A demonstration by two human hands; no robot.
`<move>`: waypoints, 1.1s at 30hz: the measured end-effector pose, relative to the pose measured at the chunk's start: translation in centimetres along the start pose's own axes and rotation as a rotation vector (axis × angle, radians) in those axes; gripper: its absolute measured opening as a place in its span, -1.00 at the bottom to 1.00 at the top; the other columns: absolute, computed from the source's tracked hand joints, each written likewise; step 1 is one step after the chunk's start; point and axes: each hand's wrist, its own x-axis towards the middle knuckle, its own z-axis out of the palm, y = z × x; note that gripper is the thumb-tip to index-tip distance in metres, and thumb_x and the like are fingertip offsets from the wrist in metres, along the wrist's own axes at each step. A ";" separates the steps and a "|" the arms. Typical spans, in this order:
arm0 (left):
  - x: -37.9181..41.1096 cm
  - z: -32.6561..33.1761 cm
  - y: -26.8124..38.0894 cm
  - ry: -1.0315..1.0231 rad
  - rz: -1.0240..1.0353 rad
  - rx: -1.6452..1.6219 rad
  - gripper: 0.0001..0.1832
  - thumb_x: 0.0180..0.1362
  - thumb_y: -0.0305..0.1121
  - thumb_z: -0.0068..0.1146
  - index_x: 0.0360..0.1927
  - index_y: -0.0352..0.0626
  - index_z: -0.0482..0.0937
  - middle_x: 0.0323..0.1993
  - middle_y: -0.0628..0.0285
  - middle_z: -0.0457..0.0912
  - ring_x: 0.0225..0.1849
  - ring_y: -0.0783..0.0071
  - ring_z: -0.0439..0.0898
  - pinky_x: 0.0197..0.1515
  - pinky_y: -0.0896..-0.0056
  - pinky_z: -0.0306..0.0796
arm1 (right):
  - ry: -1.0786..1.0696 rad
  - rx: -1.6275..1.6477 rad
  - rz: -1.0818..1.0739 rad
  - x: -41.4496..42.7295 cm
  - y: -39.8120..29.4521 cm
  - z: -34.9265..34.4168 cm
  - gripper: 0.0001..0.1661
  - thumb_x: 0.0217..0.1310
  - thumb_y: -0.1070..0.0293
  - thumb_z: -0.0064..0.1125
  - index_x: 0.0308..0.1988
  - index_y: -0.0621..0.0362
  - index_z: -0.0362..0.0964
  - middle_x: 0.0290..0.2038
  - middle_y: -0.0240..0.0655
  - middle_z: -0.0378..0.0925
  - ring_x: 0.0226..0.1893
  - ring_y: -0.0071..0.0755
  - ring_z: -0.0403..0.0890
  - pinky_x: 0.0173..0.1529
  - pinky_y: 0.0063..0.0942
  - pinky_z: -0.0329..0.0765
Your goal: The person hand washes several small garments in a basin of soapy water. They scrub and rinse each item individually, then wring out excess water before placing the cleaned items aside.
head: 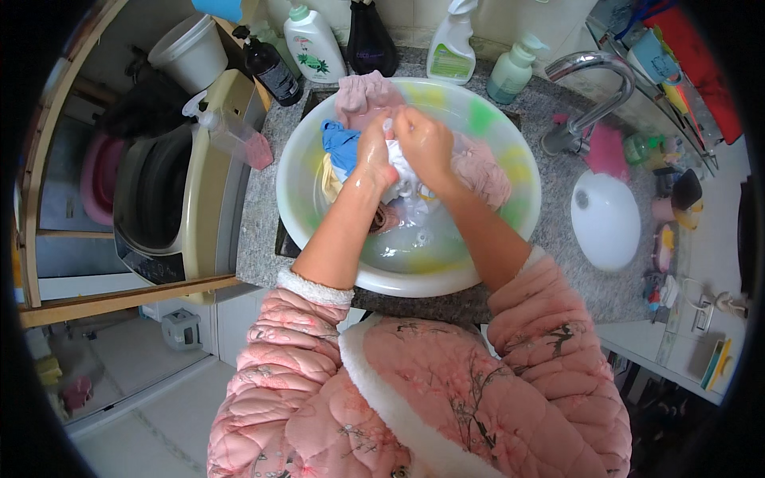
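Observation:
A large plastic basin (382, 281) of water stands on the granite counter in front of me. Both my hands meet over its far half, wet, with a white cloth (401, 164) gripped between them and hanging down into the water. My left hand (375, 149) is curled around the cloth from the left; my right hand (423, 140) is a fist against it. Blue fabric (340, 146) and a pale yellow piece (330, 179) lie left of my left hand. Pink fabric (366, 95) drapes over the far rim. More pink fabric (483, 173) sits right of my right wrist, and a brownish knit piece (382, 218) lies below my left hand.
Pump and spray bottles, including a white pump bottle (314, 51) and a green one (511, 71), line the wall behind the basin. A chrome faucet (618, 71) and white sink (605, 221) are at right. A clear pump bottle (230, 137) and open washing machine (200, 209) are at left.

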 end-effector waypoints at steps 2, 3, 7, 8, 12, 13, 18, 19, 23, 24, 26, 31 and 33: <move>5.1 -4.6 0.1 -0.441 0.196 0.001 -0.82 0.20 -0.27 -0.16 -0.33 -0.11 0.45 -0.54 0.33 0.44 -0.50 0.45 0.44 -0.44 0.38 0.37 | 0.049 0.133 -0.112 -1.0 -2.6 0.1 -0.91 -0.09 0.38 0.13 -0.56 0.14 0.42 -0.61 -0.16 0.47 -0.61 -0.08 0.49 -0.54 -0.30 0.40; 8.2 -7.6 0.1 -0.651 0.291 0.001 -0.82 0.17 -0.25 -0.11 -0.33 -0.11 0.45 -0.50 0.32 0.49 -0.46 0.43 0.49 -0.40 0.38 0.41 | 0.014 0.126 -0.244 -1.2 -3.0 0.1 -0.91 -0.11 0.39 0.13 -0.56 0.14 0.42 -0.61 -0.17 0.47 -0.61 -0.08 0.49 -0.54 -0.30 0.40; 3.3 -1.9 -0.7 -0.032 0.143 0.014 -0.75 0.17 -0.15 -0.05 -0.47 -0.10 0.38 -0.66 0.39 0.31 -0.67 0.54 0.28 -0.62 0.49 0.23 | -0.062 -0.008 -0.296 -0.1 1.7 0.2 -0.84 -0.06 0.36 0.12 -0.62 0.13 0.40 -0.62 -0.23 0.44 -0.64 -0.21 0.47 -0.57 -0.37 0.38; 2.2 -0.8 -0.3 -0.033 0.097 0.012 -0.72 0.18 -0.15 -0.06 -0.54 -0.08 0.37 -0.69 0.37 0.29 -0.70 0.53 0.24 -0.63 0.47 0.20 | -0.055 -0.036 -0.126 0.9 2.5 -0.2 -0.79 -0.02 0.31 0.12 -0.63 0.11 0.38 -0.66 -0.30 0.40 -0.68 -0.30 0.43 -0.59 -0.39 0.35; 3.0 -2.0 0.6 -0.286 0.054 0.025 -0.60 0.19 -0.10 -0.07 -0.71 0.00 0.27 -0.75 0.37 0.24 -0.74 0.52 0.20 -0.65 0.45 0.19 | -0.256 0.406 0.377 2.1 3.0 -2.3 -0.64 0.11 0.18 0.13 -0.65 0.09 0.34 -0.71 -0.51 0.28 -0.68 -0.66 0.27 -0.59 -0.54 0.24; 3.5 -2.8 1.1 -0.413 0.089 0.039 -0.58 0.19 -0.07 -0.07 -0.72 0.02 0.23 -0.75 0.39 0.23 -0.73 0.53 0.21 -0.64 0.45 0.21 | -0.326 0.509 0.434 2.4 2.9 -2.8 -0.65 0.12 0.17 0.14 -0.63 0.10 0.35 -0.69 -0.53 0.28 -0.65 -0.68 0.25 -0.57 -0.56 0.21; 3.7 -3.3 1.7 -0.165 0.188 0.111 -0.61 0.19 0.00 -0.06 -0.61 -0.01 0.30 -0.69 0.36 0.30 -0.67 0.52 0.34 -0.60 0.44 0.31 | -0.602 0.758 0.380 3.6 1.7 -5.9 -0.78 0.13 0.25 0.15 -0.42 0.16 0.40 -0.44 -0.55 0.40 -0.38 -0.71 0.35 -0.28 -0.66 0.30; 3.7 -3.3 1.8 -0.141 0.194 0.114 -0.61 0.18 0.01 -0.05 -0.59 -0.03 0.31 -0.67 0.36 0.33 -0.65 0.53 0.38 -0.60 0.45 0.32 | -0.642 0.753 0.294 3.7 1.8 -6.3 -0.79 0.14 0.25 0.14 -0.38 0.17 0.40 -0.40 -0.54 0.40 -0.32 -0.70 0.37 -0.21 -0.67 0.31; 3.3 -3.1 2.0 -0.134 0.200 0.134 -0.60 0.16 0.04 -0.02 -0.49 -0.09 0.35 -0.59 0.30 0.41 -0.58 0.48 0.48 -0.54 0.42 0.41 | -0.747 0.697 0.299 3.9 2.7 -7.0 -0.79 0.15 0.27 0.13 -0.32 0.18 0.41 -0.31 -0.51 0.42 -0.24 -0.67 0.38 -0.10 -0.64 0.32; 3.1 -2.9 2.0 -0.120 0.204 0.134 -0.60 0.16 0.04 -0.02 -0.49 -0.10 0.36 -0.59 0.30 0.42 -0.58 0.49 0.48 -0.54 0.41 0.41 | -0.724 0.714 0.352 4.0 2.6 -7.1 -0.79 0.16 0.26 0.13 -0.31 0.18 0.41 -0.32 -0.51 0.43 -0.25 -0.67 0.38 -0.12 -0.64 0.33; 2.9 -2.6 2.0 -0.092 0.211 0.135 -0.59 0.15 0.05 -0.02 -0.49 -0.11 0.36 -0.59 0.29 0.43 -0.57 0.49 0.48 -0.54 0.41 0.42 | -0.688 0.752 0.401 4.0 2.8 -7.0 -0.78 0.17 0.26 0.12 -0.29 0.19 0.41 -0.32 -0.50 0.44 -0.27 -0.68 0.39 -0.14 -0.65 0.34; 4.0 -3.6 2.3 -0.154 0.198 0.228 -0.49 0.16 0.04 -0.04 -0.19 -0.29 0.36 -0.32 0.09 0.54 -0.30 0.31 0.61 -0.28 0.28 0.53 | -0.638 0.891 0.485 4.1 3.1 -6.8 -0.80 0.20 0.32 0.07 -0.25 0.22 0.42 -0.30 -0.45 0.49 -0.25 -0.62 0.45 -0.15 -0.61 0.40; 3.4 -3.2 2.2 -0.132 0.209 0.246 -0.48 0.16 0.05 -0.03 -0.19 -0.30 0.36 -0.33 0.10 0.54 -0.31 0.32 0.60 -0.30 0.29 0.53 | -0.626 0.912 0.508 4.2 2.8 -6.9 -0.80 0.19 0.31 0.08 -0.26 0.22 0.43 -0.31 -0.47 0.49 -0.27 -0.64 0.45 -0.15 -0.62 0.40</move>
